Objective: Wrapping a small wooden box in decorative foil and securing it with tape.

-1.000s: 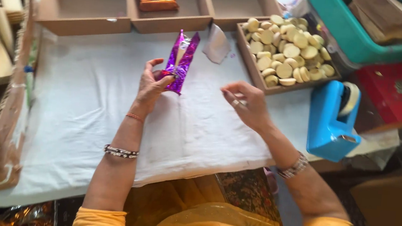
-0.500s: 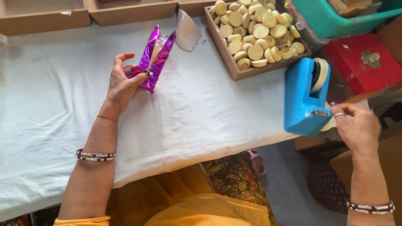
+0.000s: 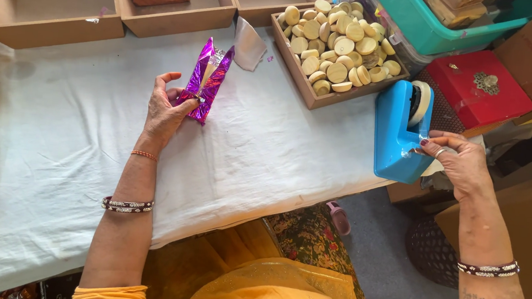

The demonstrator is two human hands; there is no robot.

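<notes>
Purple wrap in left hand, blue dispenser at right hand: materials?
Purple wrap: looks like metallised foil or film, with a mirror sheen, sharp creases and a silver inner face. Blue dispenser: probably moulded plastic, with a smooth, glossy, even colour and rounded edges.

Purple foil wrap (image 3: 206,80): shiny, metallic, partly folded around a pale item, with its upper flaps standing open in a V. It stands tilted on the white cloth, left of centre, pinched at its lower end.

Blue tape dispenser (image 3: 399,134): moulded plastic body carrying a pale roll at its far end. It sits upright at the right edge of the cloth, just near of the tray of round pieces.
</notes>
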